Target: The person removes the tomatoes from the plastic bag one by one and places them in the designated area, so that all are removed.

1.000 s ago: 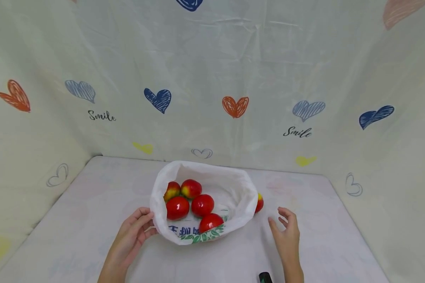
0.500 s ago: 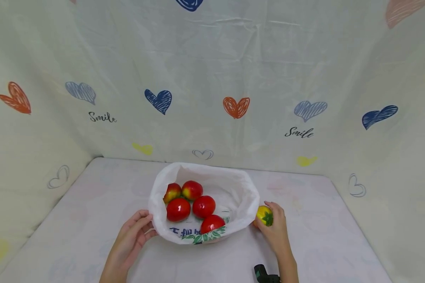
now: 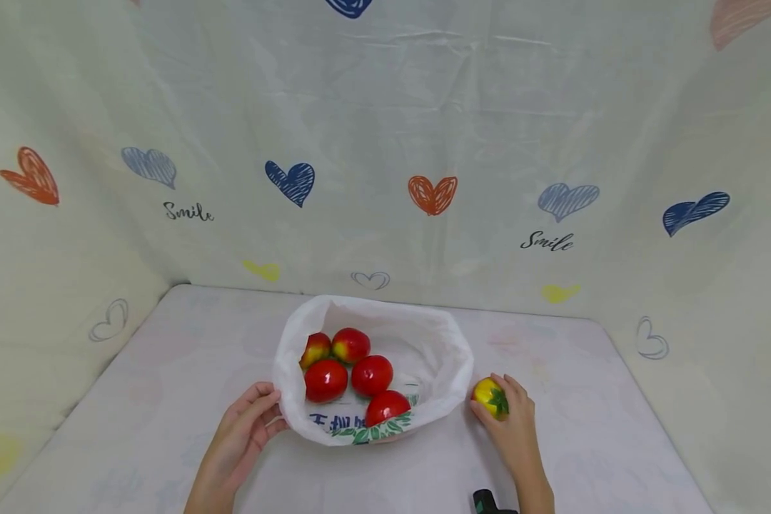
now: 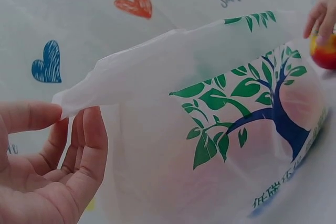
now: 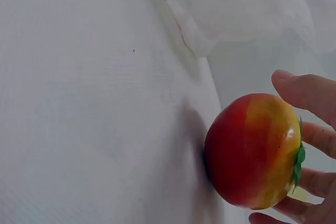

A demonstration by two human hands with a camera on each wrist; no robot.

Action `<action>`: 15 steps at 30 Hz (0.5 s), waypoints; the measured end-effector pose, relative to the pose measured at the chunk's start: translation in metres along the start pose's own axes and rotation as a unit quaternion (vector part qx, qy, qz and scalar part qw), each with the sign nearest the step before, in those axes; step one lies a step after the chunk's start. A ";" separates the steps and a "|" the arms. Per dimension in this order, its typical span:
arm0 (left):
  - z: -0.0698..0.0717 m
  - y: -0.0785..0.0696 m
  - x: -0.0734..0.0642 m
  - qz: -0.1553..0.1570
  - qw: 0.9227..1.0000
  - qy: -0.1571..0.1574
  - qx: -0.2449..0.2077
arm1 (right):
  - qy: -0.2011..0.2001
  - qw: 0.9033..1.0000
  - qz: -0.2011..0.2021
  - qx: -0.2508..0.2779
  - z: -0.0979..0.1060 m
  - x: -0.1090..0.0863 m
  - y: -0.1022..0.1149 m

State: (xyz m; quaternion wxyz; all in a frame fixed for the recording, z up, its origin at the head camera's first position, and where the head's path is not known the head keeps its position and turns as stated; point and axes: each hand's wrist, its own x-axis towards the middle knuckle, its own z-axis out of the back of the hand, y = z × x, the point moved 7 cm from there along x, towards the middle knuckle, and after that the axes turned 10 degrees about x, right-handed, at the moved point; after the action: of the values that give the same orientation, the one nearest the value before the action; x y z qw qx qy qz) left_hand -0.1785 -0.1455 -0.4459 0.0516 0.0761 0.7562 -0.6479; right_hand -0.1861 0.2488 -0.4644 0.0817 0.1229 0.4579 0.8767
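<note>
A white plastic bag [image 3: 457, 364], its mouth spread wide, stands on the table with several red tomatoes [image 3: 372, 375] inside; some show yellow patches. My left hand [image 3: 247, 432] pinches the bag's left rim between thumb and fingers, as the left wrist view also shows; green leaves and a blue tree are printed on the bag [image 4: 147, 129]. Right of the bag, my right hand [image 3: 515, 421] holds one red-and-yellow tomato [image 5: 252, 150] with a green leafy top. Thumb and fingers curl around its stem end. Its lower side is at the tabletop, and whether it touches cannot be told.
A pale, faintly patterned cover lies over the table [image 3: 591, 428]. Behind and at the sides hangs a light curtain [image 3: 373, 107] printed with hearts and "Smile". Near the right wrist, a black object [image 3: 486, 502] pokes in at the bottom edge.
My right hand has reached in to the tomato beside the bag, taken hold of it, and drawn it slightly right, away from the bag. My left hand stays at the rim.
</note>
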 end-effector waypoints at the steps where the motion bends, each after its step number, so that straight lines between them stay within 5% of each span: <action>1: 0.000 0.000 0.000 0.002 1.000 -0.002 0.002 | -0.002 1.000 0.005 -0.001 0.001 0.000 0.001; 8: -0.002 0.000 -0.001 0.012 1.000 -0.009 0.008 | -0.058 0.997 0.049 0.025 0.015 -0.005 0.021; 15: -0.002 -0.001 -0.001 0.003 1.000 0.001 -0.002 | -0.122 0.983 0.121 0.069 0.025 -0.014 0.051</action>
State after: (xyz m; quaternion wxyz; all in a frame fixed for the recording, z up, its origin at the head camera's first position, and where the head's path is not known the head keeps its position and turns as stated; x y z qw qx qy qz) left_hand -0.1777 -0.1437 -0.4445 0.0532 0.0785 0.7573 -0.6461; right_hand -0.1670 0.2353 -0.4108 0.0217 0.2886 0.4856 0.8249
